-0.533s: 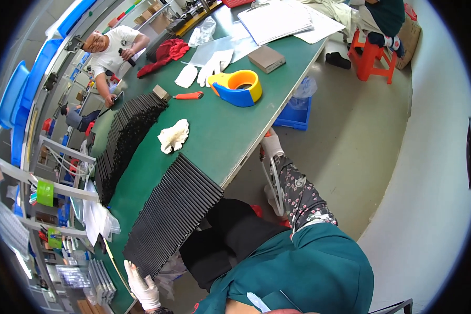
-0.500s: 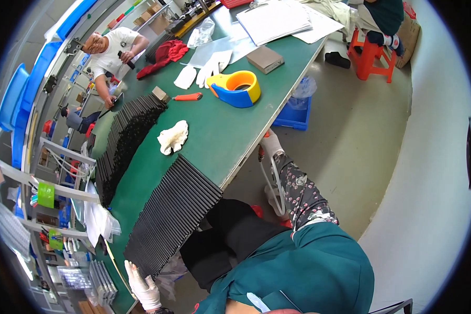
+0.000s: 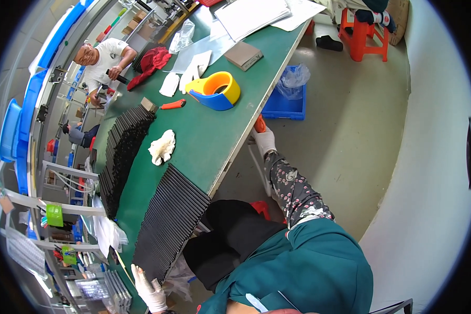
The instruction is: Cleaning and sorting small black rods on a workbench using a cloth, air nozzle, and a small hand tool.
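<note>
A long row of thin black rods [image 3: 172, 214] lies side by side along the table's near edge. My left hand [image 3: 150, 292], in a white glove with its fingertips showing, is at the row's lower end. Its fingers are stretched out beside the last rods and hold nothing. To the right, beyond the table edge, my gloved right hand [image 3: 265, 140] is closed around an orange tool [image 3: 260, 124]. A pale hose [image 3: 259, 170] hangs below that hand. Much of the tool is hidden by the fingers, so its exact kind does not show.
A stacked pile of black rods [image 3: 123, 157] stands farther back. On the green table [image 3: 204, 141] are a crumpled white cloth [image 3: 163, 147], an orange cutter [image 3: 172, 104], a tape dispenser [image 3: 214, 91] and papers [image 3: 251, 18]. A blue crate [image 3: 285, 107] sits on the floor. Another person [image 3: 107, 60] works opposite.
My right hand has risen toward the table edge with the orange tool. My left hand stays by the end of the rod row. The whole view has shifted slightly.
</note>
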{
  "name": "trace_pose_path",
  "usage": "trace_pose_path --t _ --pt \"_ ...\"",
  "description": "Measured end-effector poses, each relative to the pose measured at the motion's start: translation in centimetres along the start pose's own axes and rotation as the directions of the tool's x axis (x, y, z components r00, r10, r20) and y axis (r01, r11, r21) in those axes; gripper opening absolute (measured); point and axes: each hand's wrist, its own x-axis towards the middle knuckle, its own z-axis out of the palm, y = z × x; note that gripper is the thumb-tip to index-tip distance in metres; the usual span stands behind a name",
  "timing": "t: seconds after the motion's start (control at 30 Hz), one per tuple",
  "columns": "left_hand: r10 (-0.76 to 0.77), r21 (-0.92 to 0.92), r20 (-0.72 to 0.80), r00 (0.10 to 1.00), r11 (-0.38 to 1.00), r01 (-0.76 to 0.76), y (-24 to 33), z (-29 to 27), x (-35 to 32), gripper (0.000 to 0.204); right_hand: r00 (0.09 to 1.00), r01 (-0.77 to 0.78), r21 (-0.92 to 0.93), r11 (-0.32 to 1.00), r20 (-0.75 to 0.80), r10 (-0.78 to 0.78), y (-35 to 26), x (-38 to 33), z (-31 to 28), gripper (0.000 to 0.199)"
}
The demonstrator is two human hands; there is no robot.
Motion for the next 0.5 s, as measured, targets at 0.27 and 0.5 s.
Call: trace_pose_path --t 0.27,0.5 --pt "0.028 0.004 0.033 0.999 1.0 -0.029 0.0 -0.5 0.2 0.053 0.981 0.177 0.228 0.958 -0.115 -0.154 2.2 2.2 1.8 0.027" --pt "0.013 -0.009 0.038 0.999 1.0 -0.012 -0.5 0.3 -0.4 0.054 0.998 -0.049 -0.347 0.937 0.025 0.061 -0.7 -4.0 0.1 0.037"
